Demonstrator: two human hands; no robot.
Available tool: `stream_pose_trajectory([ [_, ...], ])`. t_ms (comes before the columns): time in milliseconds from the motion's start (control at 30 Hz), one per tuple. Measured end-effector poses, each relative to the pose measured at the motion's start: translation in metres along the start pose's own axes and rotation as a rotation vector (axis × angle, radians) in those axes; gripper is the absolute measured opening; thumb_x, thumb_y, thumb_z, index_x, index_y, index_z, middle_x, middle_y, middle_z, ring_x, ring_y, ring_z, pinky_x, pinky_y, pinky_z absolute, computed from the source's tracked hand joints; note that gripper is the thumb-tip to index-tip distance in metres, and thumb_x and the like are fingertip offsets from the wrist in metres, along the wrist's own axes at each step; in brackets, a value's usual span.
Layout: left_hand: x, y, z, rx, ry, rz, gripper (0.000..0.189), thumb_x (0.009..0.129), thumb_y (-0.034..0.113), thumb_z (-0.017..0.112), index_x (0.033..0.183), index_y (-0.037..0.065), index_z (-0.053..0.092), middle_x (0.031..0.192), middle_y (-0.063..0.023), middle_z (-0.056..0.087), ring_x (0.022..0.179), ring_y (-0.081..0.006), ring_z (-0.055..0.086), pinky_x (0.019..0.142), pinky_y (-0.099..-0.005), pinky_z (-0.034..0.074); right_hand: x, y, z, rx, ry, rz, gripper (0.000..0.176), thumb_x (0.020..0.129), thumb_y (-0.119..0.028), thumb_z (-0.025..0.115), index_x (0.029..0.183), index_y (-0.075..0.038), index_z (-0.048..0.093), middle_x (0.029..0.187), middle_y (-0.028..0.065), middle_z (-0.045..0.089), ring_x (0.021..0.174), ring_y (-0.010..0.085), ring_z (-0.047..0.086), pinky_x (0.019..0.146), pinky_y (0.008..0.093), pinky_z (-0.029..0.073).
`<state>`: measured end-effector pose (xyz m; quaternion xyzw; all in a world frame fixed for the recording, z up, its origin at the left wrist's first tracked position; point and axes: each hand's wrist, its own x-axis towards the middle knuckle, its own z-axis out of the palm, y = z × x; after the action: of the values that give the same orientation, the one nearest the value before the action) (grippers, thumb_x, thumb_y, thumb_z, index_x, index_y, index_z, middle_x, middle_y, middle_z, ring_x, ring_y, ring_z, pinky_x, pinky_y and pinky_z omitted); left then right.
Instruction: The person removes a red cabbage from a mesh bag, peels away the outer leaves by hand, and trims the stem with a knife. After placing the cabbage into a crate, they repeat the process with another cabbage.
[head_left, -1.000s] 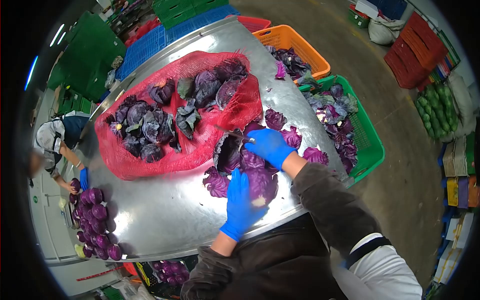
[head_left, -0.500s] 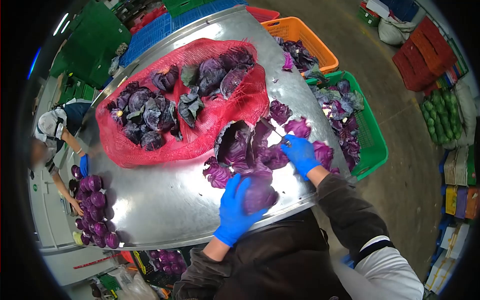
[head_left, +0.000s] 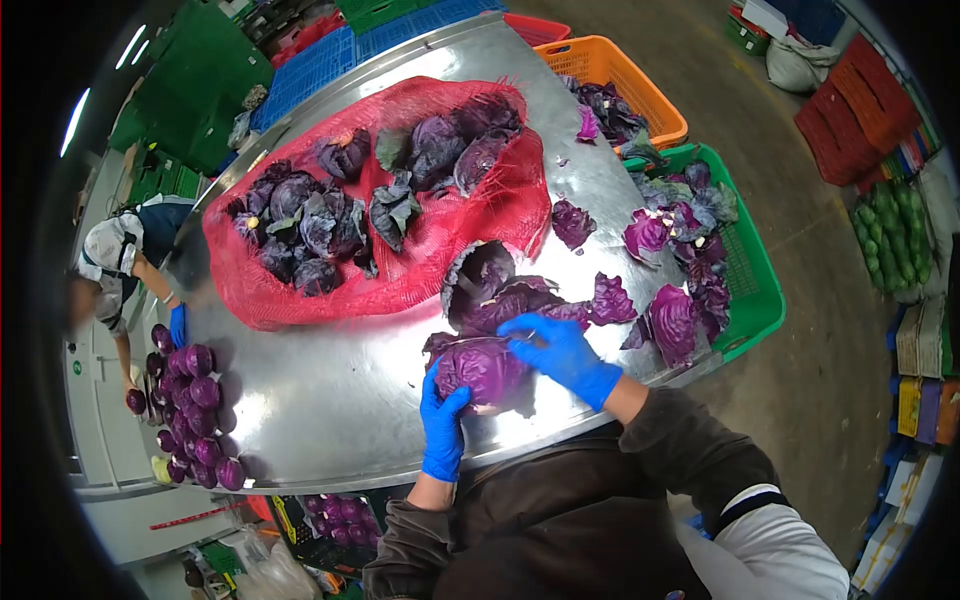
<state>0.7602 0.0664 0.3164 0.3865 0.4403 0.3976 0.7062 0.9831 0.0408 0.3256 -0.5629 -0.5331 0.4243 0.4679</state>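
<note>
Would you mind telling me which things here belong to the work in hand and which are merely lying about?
In hand: red cabbage, gripped by the left hand with the right hand on top; loose leaves beside it; red mesh sack of cabbages; green crate of leaves.
Lying about: blue crates; stacked red crates; green vegetables at far right.

A single camera sat on the person's head, looking forward and steeply down through a fisheye lens; the frame's edges curved and darkened. It hung close over the near edge of the steel table (head_left: 330, 420), so the left hand (head_left: 443, 425) and right hand (head_left: 558, 350) on a red cabbage (head_left: 485, 368) filled the lower centre; the red net sack (head_left: 440, 255) lay farther off, a green crate (head_left: 765, 300) right, a co-worker (head_left: 120, 255) far left.
</note>
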Motion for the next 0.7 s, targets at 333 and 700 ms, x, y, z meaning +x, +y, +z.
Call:
stream_pose_trajectory([
  [333,0.008,0.004,0.010,-0.284,-0.126,-0.613,0.079,0.087,0.058,0.053,0.142,0.006,0.032,0.124,-0.0232,0.056,0.089,-0.0388,0.067,0.071,-0.0435,0.058,-0.006,-0.001,-0.024,-0.303,0.058,-0.065,0.069,0.079,-0.046,0.070,0.134,-0.010,0.048,0.126,0.0190,0.056,0.116,0.0292,0.056,0.096,0.0388,0.045],
  [700,0.055,0.039,0.048,1.261,-0.275,0.568,0.114,0.057,0.045,0.085,0.142,-0.004,0.026,0.138,-0.0278,0.038,0.129,-0.0417,0.039,0.104,-0.0456,0.037,0.018,-0.019,-0.028,-0.329,0.010,0.096,0.073,0.078,-0.050,0.068,0.136,-0.011,0.046,0.111,0.0164,0.063,0.092,0.0315,0.064,0.080,0.0403,0.051],
])
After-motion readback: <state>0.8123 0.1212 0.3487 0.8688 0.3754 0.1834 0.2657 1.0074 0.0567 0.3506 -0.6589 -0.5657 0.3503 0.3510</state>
